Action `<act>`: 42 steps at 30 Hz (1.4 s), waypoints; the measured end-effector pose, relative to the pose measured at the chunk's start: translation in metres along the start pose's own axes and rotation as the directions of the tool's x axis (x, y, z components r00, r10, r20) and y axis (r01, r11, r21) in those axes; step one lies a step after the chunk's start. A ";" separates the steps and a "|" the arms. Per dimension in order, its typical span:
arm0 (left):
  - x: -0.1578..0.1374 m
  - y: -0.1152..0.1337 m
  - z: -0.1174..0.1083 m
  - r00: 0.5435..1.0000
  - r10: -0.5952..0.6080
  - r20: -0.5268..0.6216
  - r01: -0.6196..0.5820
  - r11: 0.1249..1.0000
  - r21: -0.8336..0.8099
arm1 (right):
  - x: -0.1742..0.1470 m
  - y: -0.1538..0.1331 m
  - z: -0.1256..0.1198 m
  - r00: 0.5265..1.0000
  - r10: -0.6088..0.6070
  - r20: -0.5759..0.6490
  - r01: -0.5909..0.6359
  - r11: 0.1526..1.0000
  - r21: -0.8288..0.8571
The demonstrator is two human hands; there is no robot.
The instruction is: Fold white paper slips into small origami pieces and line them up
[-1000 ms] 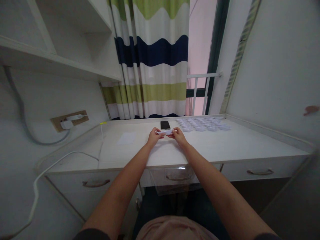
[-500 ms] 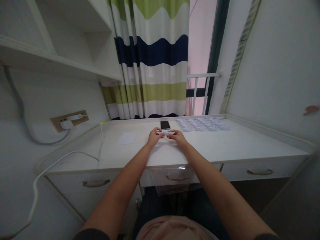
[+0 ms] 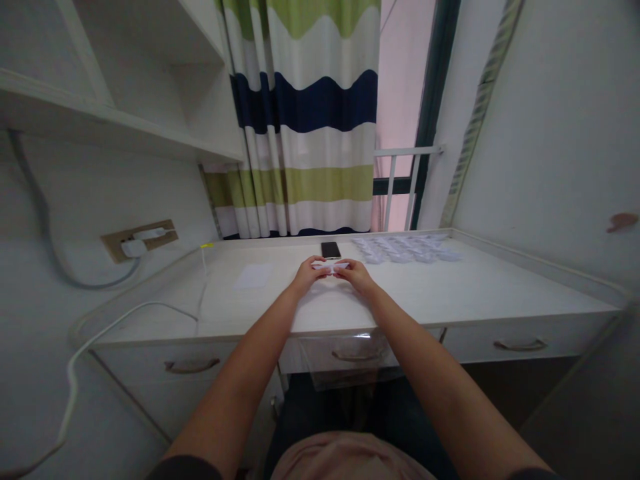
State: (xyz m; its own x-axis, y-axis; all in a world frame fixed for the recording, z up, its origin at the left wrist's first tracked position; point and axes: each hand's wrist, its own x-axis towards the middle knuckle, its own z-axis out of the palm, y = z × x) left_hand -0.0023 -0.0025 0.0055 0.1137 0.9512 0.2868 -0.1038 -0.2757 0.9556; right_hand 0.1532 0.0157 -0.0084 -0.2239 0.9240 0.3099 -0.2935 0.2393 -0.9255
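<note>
Between my two hands is a small piece of folded white paper (image 3: 331,266), held a little above the desk. My left hand (image 3: 309,272) pinches its left end, and my right hand (image 3: 355,273) grips the right end the same way. The fingers partly cover the paper, so its exact folded shape is hard to make out. Just behind it lies a dark phone (image 3: 331,250). To the left, flat on the desk, are pale paper sheets (image 3: 253,275). Several folded white paper pieces (image 3: 405,248) stand in rows at the back right.
The white desk (image 3: 480,287) has raised edges at the back and right. A white cable (image 3: 150,305) crosses its left side. Clear plastic sheeting (image 3: 340,363) hangs over the front edge. A shelf (image 3: 150,143) juts out at upper left, and a striped curtain (image 3: 320,147) hangs behind.
Both hands stay in nearly the same place. The paper between the fingers is tilted slightly differently, with a bit more of its white surface showing.
</note>
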 end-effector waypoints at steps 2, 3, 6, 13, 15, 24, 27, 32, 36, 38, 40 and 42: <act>0.000 0.000 0.000 0.999 -0.032 0.014 0.033 0.998 -0.054 | -0.001 -0.002 0.001 1.000 0.019 0.014 -0.020 0.999 0.045; -0.001 0.000 0.000 0.999 -0.038 0.017 0.039 0.997 -0.068 | -0.002 -0.002 0.001 0.999 0.026 0.019 -0.027 0.998 0.057; -0.002 0.000 0.001 0.999 -0.045 0.025 0.047 0.995 -0.085 | -0.003 -0.004 0.001 1.000 0.029 0.003 -0.029 0.997 0.067; -0.003 -0.001 0.000 0.996 -0.080 0.039 0.080 0.997 0.004 | -0.005 -0.007 0.002 0.994 0.024 -0.105 -0.016 0.997 0.079; -0.002 -0.002 0.000 0.994 -0.102 0.050 0.102 0.995 0.007 | -0.006 -0.008 0.003 0.994 0.042 -0.100 -0.036 0.998 0.058; -0.001 -0.002 -0.001 0.996 -0.086 0.015 0.082 0.980 0.184 | -0.010 -0.009 0.005 0.999 0.039 -0.018 -0.041 0.997 -0.064; 0.000 -0.004 -0.003 0.996 -0.085 0.021 0.078 0.972 0.222 | -0.010 -0.009 0.004 0.999 0.037 0.018 -0.034 0.990 -0.137; -0.001 -0.004 -0.007 0.987 -0.124 0.104 0.104 0.977 0.185 | -0.012 -0.013 0.004 0.997 0.054 0.063 -0.045 0.990 -0.131; -0.005 -0.002 -0.007 0.974 -0.140 0.181 0.131 0.990 0.060 | -0.014 -0.016 0.005 0.989 0.087 0.122 -0.083 0.996 -0.034; -0.005 -0.001 -0.006 0.975 -0.144 0.172 0.144 0.989 0.014 | -0.013 -0.015 0.006 0.990 0.089 0.107 -0.089 0.996 0.001; -0.004 -0.001 -0.005 0.979 -0.147 0.140 0.150 0.989 -0.008 | -0.012 -0.014 0.006 0.995 0.088 0.054 -0.089 0.996 0.016; -0.003 -0.002 -0.005 0.985 -0.138 0.100 0.139 0.990 -0.001 | -0.011 -0.013 0.005 0.996 0.094 -0.005 -0.094 0.995 0.019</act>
State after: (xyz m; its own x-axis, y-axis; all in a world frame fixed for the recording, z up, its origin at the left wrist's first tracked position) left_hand -0.0076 -0.0039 0.0026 0.2248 0.9616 0.1573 -0.0878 -0.1407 0.9861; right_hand 0.1543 0.0012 0.0014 -0.2457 0.9439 0.2207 -0.2889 0.1461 -0.9462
